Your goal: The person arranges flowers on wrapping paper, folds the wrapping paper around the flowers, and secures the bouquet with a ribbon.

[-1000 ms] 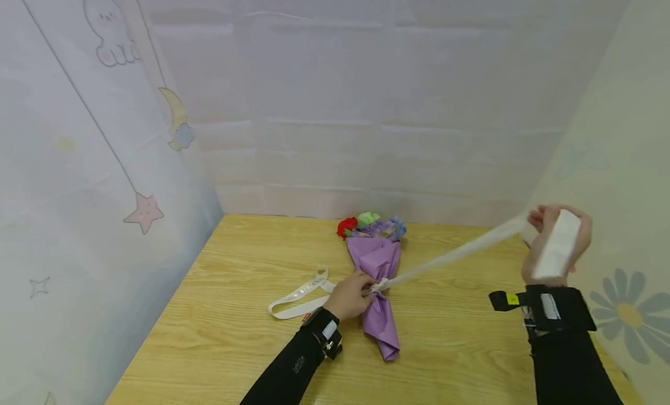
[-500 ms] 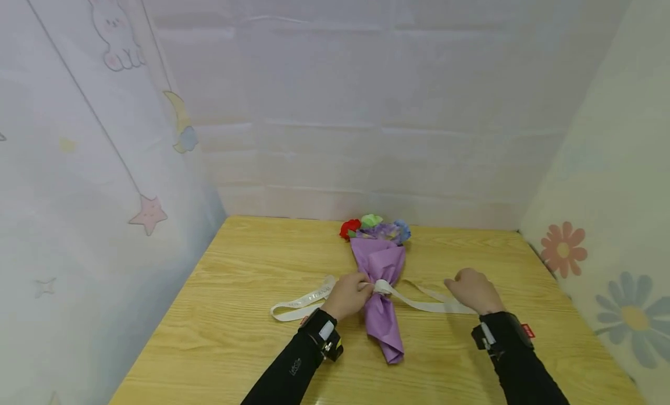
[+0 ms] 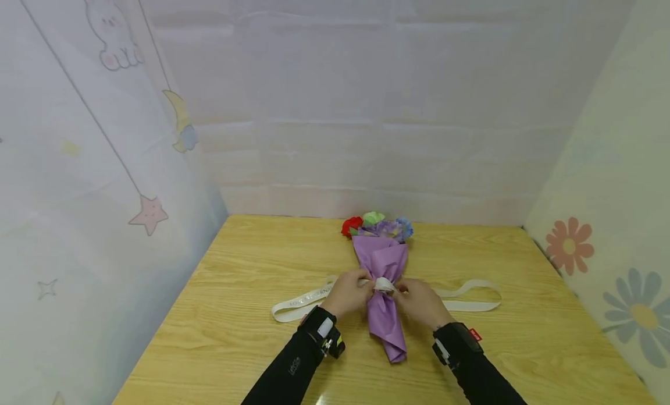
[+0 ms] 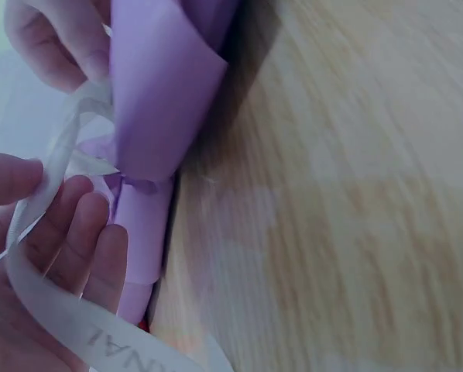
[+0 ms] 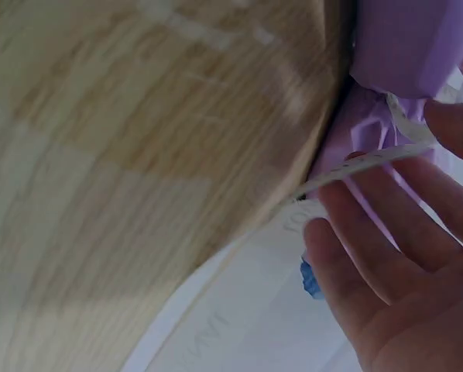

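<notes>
A bouquet in purple wrapping (image 3: 381, 258) lies on the table, its flowers (image 3: 384, 229) red, green, purple and blue at the far end. Round its narrowed waist goes a white printed ribbon (image 3: 384, 284). My left hand (image 3: 345, 294) pinches the ribbon just left of the waist; in the left wrist view the ribbon's lettered tail (image 4: 115, 333) runs down across the palm. On the other side, my right hand (image 3: 423, 303) holds the ribbon between thumb and fingers (image 5: 378, 217). The exact crossing of the ribbon is partly hidden by the fingers.
One ribbon tail loops on the wooden table (image 3: 235, 347) to the left, the other tail (image 3: 478, 306) to the right. A pale cloth backdrop (image 3: 314, 102) rises behind the table, with printed walls at both sides.
My right hand has come down from the raised right side, where it pulled the ribbon taut, and in to the bouquet's waist. The right tail now lies looped on the table. My left hand stays.
</notes>
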`<state>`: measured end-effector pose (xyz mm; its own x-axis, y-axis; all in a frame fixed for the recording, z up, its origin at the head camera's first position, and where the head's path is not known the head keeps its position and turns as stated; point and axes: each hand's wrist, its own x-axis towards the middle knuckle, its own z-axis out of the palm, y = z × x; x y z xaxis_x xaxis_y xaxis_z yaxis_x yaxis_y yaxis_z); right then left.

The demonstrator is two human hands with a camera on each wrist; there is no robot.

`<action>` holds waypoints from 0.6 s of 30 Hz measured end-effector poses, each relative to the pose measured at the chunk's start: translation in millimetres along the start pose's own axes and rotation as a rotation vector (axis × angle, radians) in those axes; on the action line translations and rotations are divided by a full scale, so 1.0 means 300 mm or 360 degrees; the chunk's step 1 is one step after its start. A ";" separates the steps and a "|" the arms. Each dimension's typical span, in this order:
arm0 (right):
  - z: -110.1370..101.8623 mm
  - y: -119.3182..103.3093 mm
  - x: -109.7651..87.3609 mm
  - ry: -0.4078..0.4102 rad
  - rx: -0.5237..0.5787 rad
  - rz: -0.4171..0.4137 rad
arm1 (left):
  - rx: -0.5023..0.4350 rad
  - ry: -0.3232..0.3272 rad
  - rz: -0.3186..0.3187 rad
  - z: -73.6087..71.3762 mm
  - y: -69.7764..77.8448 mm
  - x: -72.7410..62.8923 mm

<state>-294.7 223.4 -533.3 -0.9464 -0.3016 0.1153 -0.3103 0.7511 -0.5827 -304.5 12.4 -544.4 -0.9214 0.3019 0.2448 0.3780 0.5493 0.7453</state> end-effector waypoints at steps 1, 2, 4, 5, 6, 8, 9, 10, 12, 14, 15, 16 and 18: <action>0.003 0.000 0.004 0.0023 -0.0001 -0.0012 | -0.0038 -0.0015 -0.0011 -0.002 0.003 0.003; 0.006 0.002 0.010 0.0043 0.0006 -0.0017 | -0.0074 -0.0035 -0.0025 -0.002 0.005 0.006; 0.006 0.004 0.020 0.0089 0.0029 -0.0027 | -0.0149 -0.0078 -0.0047 0.000 0.007 0.012; 0.004 0.003 0.025 0.0101 0.0058 -0.0023 | -0.0167 -0.0096 -0.0054 0.000 0.008 0.014; 0.001 0.002 0.030 0.0112 0.0090 -0.0029 | -0.0174 -0.0109 -0.0068 0.001 0.009 0.015; -0.007 -0.002 0.039 0.0126 0.0148 -0.0048 | -0.0149 -0.0120 -0.0068 0.005 0.005 0.019; -0.012 -0.007 0.042 0.0130 0.0168 -0.0061 | -0.0133 -0.0124 -0.0064 0.006 0.004 0.021; -0.017 -0.013 0.045 0.0129 0.0186 -0.0074 | -0.0109 -0.0126 -0.0054 0.006 0.002 0.023; -0.024 -0.023 0.053 0.0111 0.0210 -0.0106 | -0.0103 -0.0147 -0.0043 0.006 0.003 0.028; -0.031 -0.036 0.060 0.0077 0.0259 -0.0130 | -0.0124 -0.0168 -0.0030 0.003 0.008 0.034; -0.034 -0.040 0.062 0.0058 0.0279 -0.0150 | -0.0142 -0.0170 -0.0029 0.001 0.012 0.037; -0.036 -0.044 0.066 0.0041 0.0302 -0.0159 | -0.0158 -0.0169 -0.0036 -0.002 0.017 0.039; -0.041 -0.049 0.069 0.0019 0.0354 -0.0169 | -0.0188 -0.0156 -0.0063 -0.008 0.026 0.044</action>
<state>-310.8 213.3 -512.4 -0.9110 -0.3640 0.1941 -0.3821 0.5672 -0.7296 -313.9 18.8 -534.1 -0.9200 0.3594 0.1564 0.3229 0.4686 0.8223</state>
